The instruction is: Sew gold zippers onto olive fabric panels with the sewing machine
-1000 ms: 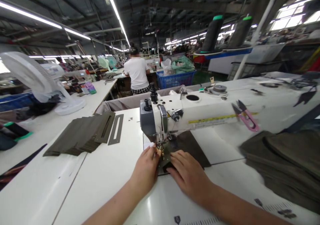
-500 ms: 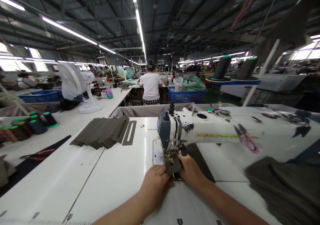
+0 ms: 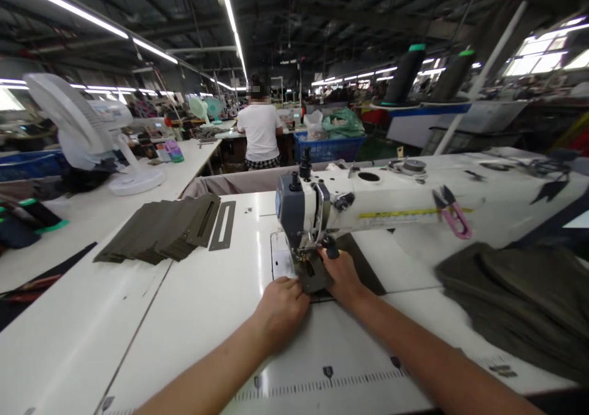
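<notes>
A white sewing machine [image 3: 368, 206] stands on the white table [image 3: 207, 304]. Under its needle lies a small olive fabric piece [image 3: 315, 277]. My left hand [image 3: 281, 307] rests on the table with its fingers curled against the near left edge of that piece. My right hand [image 3: 340, 274] reaches up beside the needle area, fingers closed round a dark lever or knob under the machine head. A larger dark olive cloth [image 3: 363, 267] lies under the machine arm behind my right hand.
A stack of olive fabric pieces [image 3: 161, 234] with a slotted template lies at the left. Pink thread snips [image 3: 453, 215] rest on the machine arm. A heap of olive cloth [image 3: 519, 298] is at the right. A white fan [image 3: 87, 132] stands far left; a person in a white shirt [image 3: 260, 132] works beyond.
My right hand has left the fabric and risen to the lever beside the needle. My left hand has slid back slightly along the piece's edge. The view has shifted.
</notes>
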A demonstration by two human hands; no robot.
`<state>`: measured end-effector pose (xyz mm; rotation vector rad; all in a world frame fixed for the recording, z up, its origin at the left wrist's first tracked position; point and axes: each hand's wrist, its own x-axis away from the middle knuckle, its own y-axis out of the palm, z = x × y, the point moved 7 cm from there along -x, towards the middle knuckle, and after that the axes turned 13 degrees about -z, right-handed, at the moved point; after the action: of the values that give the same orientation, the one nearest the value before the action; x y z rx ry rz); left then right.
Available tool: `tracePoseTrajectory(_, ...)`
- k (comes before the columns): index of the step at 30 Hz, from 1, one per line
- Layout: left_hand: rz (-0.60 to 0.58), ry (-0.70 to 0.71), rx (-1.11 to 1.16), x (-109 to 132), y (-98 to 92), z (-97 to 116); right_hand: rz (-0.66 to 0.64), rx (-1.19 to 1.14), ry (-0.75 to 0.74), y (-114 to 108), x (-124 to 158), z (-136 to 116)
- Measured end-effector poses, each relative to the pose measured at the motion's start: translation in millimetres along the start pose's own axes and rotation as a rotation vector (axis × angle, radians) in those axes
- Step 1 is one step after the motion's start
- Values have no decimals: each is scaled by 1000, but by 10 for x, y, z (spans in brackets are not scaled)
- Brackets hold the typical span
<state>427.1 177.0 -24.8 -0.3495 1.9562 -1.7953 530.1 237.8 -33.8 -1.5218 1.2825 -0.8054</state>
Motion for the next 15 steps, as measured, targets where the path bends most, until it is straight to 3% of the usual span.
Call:
tracePoseTrajectory(7, 6, -11, 18, -14, -19, 5, -35, 26, 32, -29, 18, 35)
tracePoseTrajectory(15, -15, -2, 16, -38, 11, 23, 26, 64, 205, 96, -175, 198)
